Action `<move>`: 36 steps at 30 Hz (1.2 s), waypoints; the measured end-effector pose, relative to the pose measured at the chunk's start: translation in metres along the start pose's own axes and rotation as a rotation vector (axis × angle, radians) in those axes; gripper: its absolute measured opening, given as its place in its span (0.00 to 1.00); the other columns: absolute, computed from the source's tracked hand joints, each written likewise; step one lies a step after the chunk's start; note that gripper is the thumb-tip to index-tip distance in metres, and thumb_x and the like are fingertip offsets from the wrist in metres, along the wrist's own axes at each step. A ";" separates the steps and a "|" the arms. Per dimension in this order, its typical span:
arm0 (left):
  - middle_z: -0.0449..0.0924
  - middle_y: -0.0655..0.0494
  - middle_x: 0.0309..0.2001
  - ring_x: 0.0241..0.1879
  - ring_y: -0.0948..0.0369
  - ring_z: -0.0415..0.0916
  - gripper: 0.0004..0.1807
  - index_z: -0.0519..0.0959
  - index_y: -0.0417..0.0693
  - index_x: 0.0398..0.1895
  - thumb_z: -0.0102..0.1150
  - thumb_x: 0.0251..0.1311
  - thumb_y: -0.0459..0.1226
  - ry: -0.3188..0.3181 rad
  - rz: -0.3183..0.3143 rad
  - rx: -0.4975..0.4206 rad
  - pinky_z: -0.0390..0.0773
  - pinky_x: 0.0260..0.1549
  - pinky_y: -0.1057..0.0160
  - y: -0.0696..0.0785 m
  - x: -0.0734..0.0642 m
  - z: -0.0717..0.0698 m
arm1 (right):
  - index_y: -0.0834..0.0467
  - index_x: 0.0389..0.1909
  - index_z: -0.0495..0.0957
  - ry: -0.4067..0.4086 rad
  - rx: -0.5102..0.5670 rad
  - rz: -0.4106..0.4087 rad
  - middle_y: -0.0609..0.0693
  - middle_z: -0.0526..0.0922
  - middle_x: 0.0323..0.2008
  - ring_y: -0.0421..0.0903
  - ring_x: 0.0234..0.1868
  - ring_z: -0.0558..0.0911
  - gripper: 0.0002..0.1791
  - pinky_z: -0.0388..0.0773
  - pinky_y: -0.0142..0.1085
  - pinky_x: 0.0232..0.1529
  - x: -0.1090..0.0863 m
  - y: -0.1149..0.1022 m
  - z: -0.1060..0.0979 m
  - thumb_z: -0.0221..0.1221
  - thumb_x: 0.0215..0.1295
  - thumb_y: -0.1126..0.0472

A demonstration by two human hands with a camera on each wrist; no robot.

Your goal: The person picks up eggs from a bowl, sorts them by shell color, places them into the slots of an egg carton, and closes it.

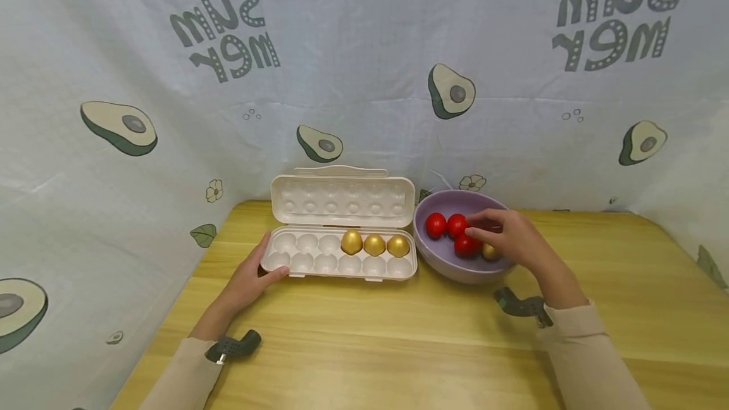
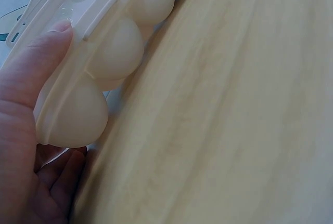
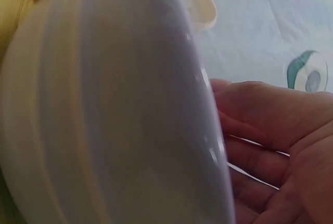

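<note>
My left hand (image 1: 250, 280) grips the left end of a cream egg carton (image 1: 327, 274), thumb over the front rim. The left wrist view shows that thumb (image 2: 44, 60) on the rim and fingers under the carton's (image 2: 112, 52) rounded cups. Three gold eggs (image 1: 374, 245) sit in the right half of its back row. To the right stands a purple bowl (image 1: 455, 274) with several red balls (image 1: 436, 225) and a gold egg (image 1: 490, 252). My right hand (image 1: 507, 236) reaches into it, thumb and forefinger apart, close to the red balls. In the right wrist view the bowl's wall (image 3: 140, 104) hides the fingertips.
The carton's lid (image 1: 343, 201) stands raised at the back, beside the bowl. A wooden table (image 1: 364, 334) extends in front of both. Behind hangs a pale cloth (image 1: 364, 49) printed with avocados. Each wrist carries a dark camera mount (image 1: 233, 347).
</note>
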State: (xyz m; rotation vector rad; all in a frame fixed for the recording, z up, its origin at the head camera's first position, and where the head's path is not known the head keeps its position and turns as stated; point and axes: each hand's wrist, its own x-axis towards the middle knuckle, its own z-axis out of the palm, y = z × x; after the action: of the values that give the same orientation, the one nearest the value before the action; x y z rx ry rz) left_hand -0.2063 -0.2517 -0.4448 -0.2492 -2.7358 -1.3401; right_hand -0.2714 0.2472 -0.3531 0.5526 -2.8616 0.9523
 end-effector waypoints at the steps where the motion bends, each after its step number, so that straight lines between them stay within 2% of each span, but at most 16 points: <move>1: 0.44 0.40 0.75 0.73 0.42 0.44 0.52 0.41 0.43 0.77 0.63 0.61 0.49 -0.003 0.000 0.004 0.47 0.69 0.41 0.000 0.000 0.000 | 0.61 0.49 0.82 -0.005 -0.003 0.009 0.60 0.82 0.46 0.56 0.45 0.80 0.18 0.80 0.52 0.47 -0.001 0.001 -0.002 0.64 0.62 0.55; 13: 0.43 0.41 0.76 0.73 0.42 0.44 0.53 0.40 0.44 0.77 0.62 0.61 0.51 0.002 -0.001 0.027 0.48 0.68 0.40 -0.001 0.003 -0.002 | 0.65 0.48 0.82 -0.035 -0.043 -0.001 0.63 0.83 0.44 0.62 0.46 0.81 0.17 0.78 0.54 0.48 -0.001 0.010 -0.011 0.66 0.60 0.60; 22: 0.44 0.41 0.76 0.73 0.43 0.44 0.53 0.40 0.44 0.77 0.62 0.60 0.51 -0.001 -0.005 0.033 0.48 0.68 0.40 -0.001 0.002 -0.002 | 0.67 0.44 0.82 -0.016 -0.139 -0.031 0.61 0.84 0.39 0.58 0.40 0.81 0.16 0.80 0.54 0.45 -0.002 0.017 -0.011 0.67 0.57 0.63; 31: 0.43 0.41 0.76 0.73 0.43 0.44 0.53 0.40 0.44 0.77 0.62 0.60 0.51 -0.001 -0.003 0.026 0.48 0.68 0.41 -0.001 0.002 -0.001 | 0.67 0.43 0.82 -0.057 -0.149 -0.036 0.63 0.84 0.39 0.59 0.42 0.82 0.15 0.81 0.53 0.43 -0.003 0.016 -0.011 0.68 0.56 0.64; 36: 0.43 0.42 0.76 0.73 0.43 0.44 0.53 0.40 0.45 0.77 0.62 0.60 0.52 -0.006 -0.009 0.028 0.48 0.69 0.41 -0.001 0.002 -0.001 | 0.66 0.42 0.83 -0.079 -0.157 -0.046 0.60 0.85 0.37 0.58 0.41 0.81 0.14 0.79 0.53 0.45 -0.002 0.016 -0.011 0.69 0.55 0.64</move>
State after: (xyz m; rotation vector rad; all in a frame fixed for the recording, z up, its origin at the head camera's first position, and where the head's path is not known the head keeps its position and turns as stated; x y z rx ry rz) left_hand -0.2084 -0.2530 -0.4447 -0.2394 -2.7614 -1.3041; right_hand -0.2753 0.2662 -0.3539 0.6514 -2.9446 0.7070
